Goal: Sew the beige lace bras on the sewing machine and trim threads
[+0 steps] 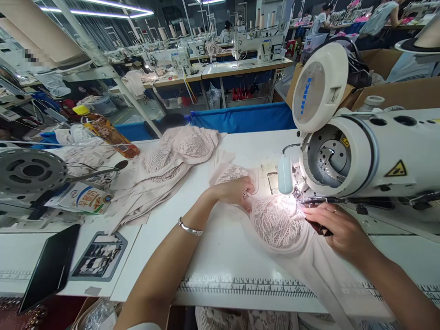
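A pale pink lace bra (277, 224) lies on the white sewing table, its near cup beside the lit needle area of a white sewing machine (405, 151). My left hand (239, 190) grips the bra's fabric between the two cups, fingers curled. On the other side, my right hand (338, 227) rests at the cup's upper edge near the needle, its fingers pressed together on the fabric. Something dark shows under the right fingers. The strap and band trail down over the table's front edge. A small lamp (285, 175) shines on the cup.
A pile of similar bras (172, 158) lies at the left, near a tea bottle (108, 133) and a carton (82, 197). A black phone or tablet (51, 266) stands at the lower left. A printed ruler (247, 286) runs along the front edge. People sit at machines far behind.
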The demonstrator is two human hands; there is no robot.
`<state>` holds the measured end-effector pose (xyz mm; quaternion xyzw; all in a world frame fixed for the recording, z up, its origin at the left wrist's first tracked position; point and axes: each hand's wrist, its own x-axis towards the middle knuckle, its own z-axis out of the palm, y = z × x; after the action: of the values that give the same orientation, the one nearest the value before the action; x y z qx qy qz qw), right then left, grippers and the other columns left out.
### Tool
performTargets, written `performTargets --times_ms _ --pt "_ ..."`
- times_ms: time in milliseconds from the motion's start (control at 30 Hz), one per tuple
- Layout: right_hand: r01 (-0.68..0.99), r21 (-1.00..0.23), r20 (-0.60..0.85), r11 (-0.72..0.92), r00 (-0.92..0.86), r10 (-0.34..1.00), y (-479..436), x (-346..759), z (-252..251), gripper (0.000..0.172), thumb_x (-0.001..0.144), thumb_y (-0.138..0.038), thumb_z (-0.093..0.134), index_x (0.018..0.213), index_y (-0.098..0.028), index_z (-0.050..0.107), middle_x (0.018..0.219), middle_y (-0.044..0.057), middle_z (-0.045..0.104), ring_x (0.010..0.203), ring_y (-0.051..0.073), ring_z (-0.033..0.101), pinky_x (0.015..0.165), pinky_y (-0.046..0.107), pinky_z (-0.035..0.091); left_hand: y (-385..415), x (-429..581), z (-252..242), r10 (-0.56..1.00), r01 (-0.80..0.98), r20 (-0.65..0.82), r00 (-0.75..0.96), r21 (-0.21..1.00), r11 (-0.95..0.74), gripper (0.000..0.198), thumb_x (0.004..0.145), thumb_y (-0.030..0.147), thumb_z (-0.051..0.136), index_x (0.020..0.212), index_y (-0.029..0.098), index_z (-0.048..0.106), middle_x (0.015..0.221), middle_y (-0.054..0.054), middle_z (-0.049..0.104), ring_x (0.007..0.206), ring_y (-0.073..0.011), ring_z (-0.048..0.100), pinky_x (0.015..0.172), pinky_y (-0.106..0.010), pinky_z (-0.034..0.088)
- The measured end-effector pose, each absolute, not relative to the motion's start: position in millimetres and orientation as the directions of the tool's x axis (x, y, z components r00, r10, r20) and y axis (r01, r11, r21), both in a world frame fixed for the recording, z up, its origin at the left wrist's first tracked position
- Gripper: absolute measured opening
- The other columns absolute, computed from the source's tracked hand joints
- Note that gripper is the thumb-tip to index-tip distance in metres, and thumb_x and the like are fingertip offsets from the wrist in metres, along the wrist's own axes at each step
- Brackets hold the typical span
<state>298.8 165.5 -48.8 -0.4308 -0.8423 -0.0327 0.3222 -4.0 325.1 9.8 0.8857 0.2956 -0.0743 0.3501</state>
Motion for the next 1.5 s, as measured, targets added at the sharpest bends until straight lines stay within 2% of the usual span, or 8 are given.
performTargets --times_ms 267,600,900,1067,1233,1300,1400,1500 --pt "0.735 -0.237 0.581 0.635 -0.416 0.7 166.8 292.4 -42.4 0.048 0.085 0.005 0.044 0.112 -0.026 0.067 0.105 0.003 0.075 0.095 0.023 0.068 0.078 0.039 0.058 327.0 -11.3 21.5 0.551 0.623 -0.325 0.768 0.578 -0.527 0.043 0.066 0.041 0.076 0.086 0.021 0.044 0.103 -0.003 0.052 0.089 -0.0196 0.051 0.074 -0.028 0.039" --pt "0.734 -0.253 0.581 0.631 -0.406 0.705 166.6 294.9 -44.8 0.039 0.09 -0.001 0.049 0.111 -0.027 0.069 0.101 0.003 0.076 0.097 0.024 0.069 0.081 0.039 0.058 326.8 -11.4 21.9 0.556 0.64 -0.34 0.759 0.552 -0.535 0.042 0.066 0.039 0.075 0.086 0.021 0.042 0.102 -0.003 0.052 0.09 -0.0201 0.051 0.073 -0.028 0.038" --pt "0.734 -0.243 0.583 0.634 -0.412 0.7 166.7 294.4 -45.2 0.045 0.086 0.004 0.045 0.112 -0.025 0.067 0.1 0.004 0.074 0.096 0.024 0.068 0.08 0.04 0.058 327.4 -12.2 20.3 0.549 0.632 -0.332 0.767 0.537 -0.559 0.04 0.069 0.038 0.077 0.091 0.021 0.048 0.106 -0.002 0.054 0.092 -0.0198 0.054 0.075 -0.028 0.042" --pt "0.743 -0.27 0.584 0.613 -0.38 0.718 165.6 294.4 -47.1 0.048 0.085 0.004 0.045 0.115 -0.027 0.067 0.097 0.003 0.075 0.088 0.023 0.068 0.075 0.039 0.059 320.1 -4.5 16.5 0.71 0.74 -0.239 0.662 0.355 -0.571 0.036 0.071 0.025 0.079 0.098 0.018 0.056 0.114 -0.007 0.056 0.096 -0.0218 0.059 0.08 -0.03 0.047" --pt "0.753 -0.214 0.604 0.622 -0.399 0.69 166.2 293.9 -46.0 0.049 0.082 0.006 0.043 0.111 -0.025 0.068 0.1 0.003 0.076 0.09 0.022 0.067 0.078 0.039 0.059 290.5 23.0 22.1 0.834 0.835 0.098 0.543 0.046 -0.549 0.027 0.087 0.009 0.06 0.113 0.013 0.055 0.125 -0.021 0.054 0.116 -0.0349 0.054 0.094 -0.044 0.043" --pt "0.756 -0.183 0.61 0.629 -0.415 0.676 166.7 293.1 -44.4 0.049 0.08 0.008 0.042 0.107 -0.024 0.067 0.1 0.003 0.076 0.089 0.022 0.067 0.077 0.038 0.059 277.4 32.5 23.9 0.802 0.802 -0.006 0.597 -0.013 -0.597 0.016 0.091 0.02 0.064 0.105 0.015 0.058 0.111 -0.016 0.063 0.103 -0.0315 0.061 0.086 -0.04 0.046" --pt "0.761 -0.174 0.604 0.625 -0.419 0.678 166.6 292.3 -42.7 0.05 0.076 0.009 0.042 0.106 -0.023 0.066 0.099 0.003 0.076 0.087 0.022 0.066 0.075 0.037 0.059 267.0 37.1 24.4 0.705 0.736 -0.262 0.659 0.034 -0.676 0.033 0.083 0.044 0.077 0.091 0.018 0.059 0.09 -0.008 0.066 0.086 -0.0258 0.065 0.077 -0.034 0.048" --pt "0.761 -0.182 0.596 0.623 -0.418 0.686 165.3 292.4 -42.0 0.057 0.07 0.01 0.039 0.108 -0.024 0.066 0.104 0.003 0.076 0.089 0.022 0.066 0.075 0.037 0.059 268.0 33.9 27.0 0.734 0.751 -0.227 0.64 -0.02 -0.66 0.043 0.072 0.042 0.088 0.094 0.017 0.059 0.099 -0.01 0.066 0.096 -0.0291 0.065 0.084 -0.037 0.047"
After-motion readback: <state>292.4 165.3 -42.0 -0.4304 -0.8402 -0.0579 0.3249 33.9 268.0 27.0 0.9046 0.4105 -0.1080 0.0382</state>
